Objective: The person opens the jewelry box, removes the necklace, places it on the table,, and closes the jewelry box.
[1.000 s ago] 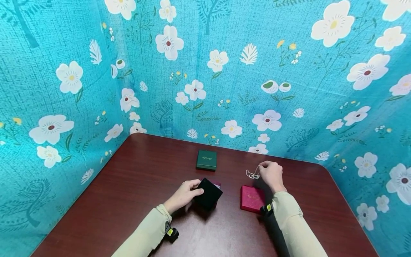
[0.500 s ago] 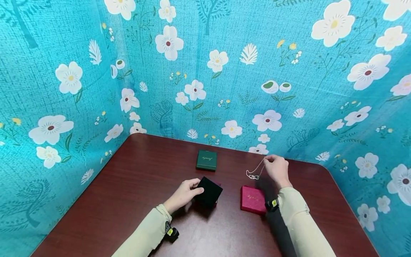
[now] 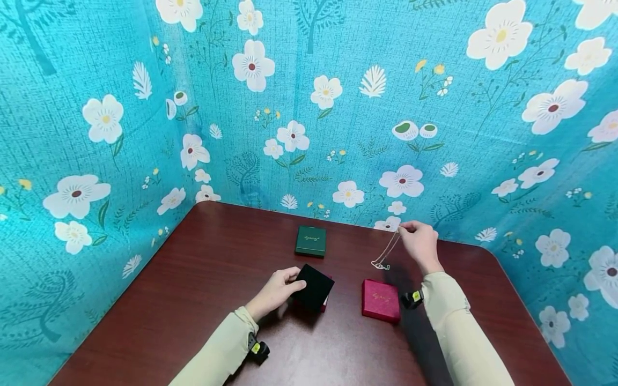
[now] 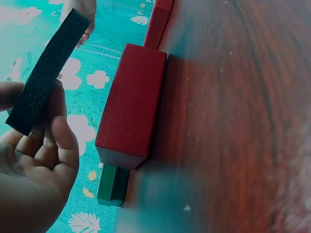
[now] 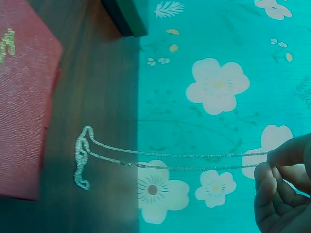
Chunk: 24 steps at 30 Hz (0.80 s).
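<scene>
My left hand grips a square black foam pad between thumb and fingers, tilted above the table. A dark red box stands under the pad, mostly hidden by it in the head view; its inside does not show. At the back right, my right hand pinches a thin silver chain necklace between thumb and fingertips. Two strands run down from the pinch, and the lower part lies bunched on the table, as the right wrist view shows with the heaped chain.
A crimson box piece with gold lettering lies to the right of the pad, near my right wrist. Farther back stands a green box with gold lettering. The dark wooden table meets a turquoise flowered cloth behind and at the sides.
My right hand has risen and moved back and slightly right, drawing more of the necklace up off the table. The left hand with the foam pad has barely shifted.
</scene>
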Tool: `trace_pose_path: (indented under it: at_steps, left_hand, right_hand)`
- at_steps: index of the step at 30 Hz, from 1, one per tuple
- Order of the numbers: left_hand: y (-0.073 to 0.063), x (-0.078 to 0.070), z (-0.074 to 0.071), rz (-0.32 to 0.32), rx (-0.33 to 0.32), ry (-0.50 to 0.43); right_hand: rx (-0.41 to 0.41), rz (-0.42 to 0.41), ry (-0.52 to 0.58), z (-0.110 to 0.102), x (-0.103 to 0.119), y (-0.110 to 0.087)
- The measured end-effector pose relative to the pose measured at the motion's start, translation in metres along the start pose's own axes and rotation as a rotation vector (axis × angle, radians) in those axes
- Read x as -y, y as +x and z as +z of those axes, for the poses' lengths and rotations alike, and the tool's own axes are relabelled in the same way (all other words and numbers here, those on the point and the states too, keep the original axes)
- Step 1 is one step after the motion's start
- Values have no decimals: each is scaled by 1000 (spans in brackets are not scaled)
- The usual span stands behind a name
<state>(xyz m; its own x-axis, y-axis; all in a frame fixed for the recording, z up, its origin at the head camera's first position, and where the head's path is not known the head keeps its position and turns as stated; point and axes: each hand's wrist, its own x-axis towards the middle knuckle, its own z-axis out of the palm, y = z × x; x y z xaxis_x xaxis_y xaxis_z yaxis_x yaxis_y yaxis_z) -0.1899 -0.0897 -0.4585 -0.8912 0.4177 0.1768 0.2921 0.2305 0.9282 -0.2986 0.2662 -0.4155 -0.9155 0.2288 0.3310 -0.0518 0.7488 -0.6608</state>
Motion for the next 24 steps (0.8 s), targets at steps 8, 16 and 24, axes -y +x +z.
trace_pose_path:
  at_steps: [8, 16, 24]
  left_hand:
    - [9, 33, 5, 6, -27, 10]
    - [9, 35, 5, -4, -23, -7]
    - [10, 34, 2, -27, -42, -40]
  right_hand:
    - [5, 5, 44, -14, 17, 16]
    - [-83, 0, 100, -40, 39, 40]
    - [-68, -104, 63, -30, 42, 33]
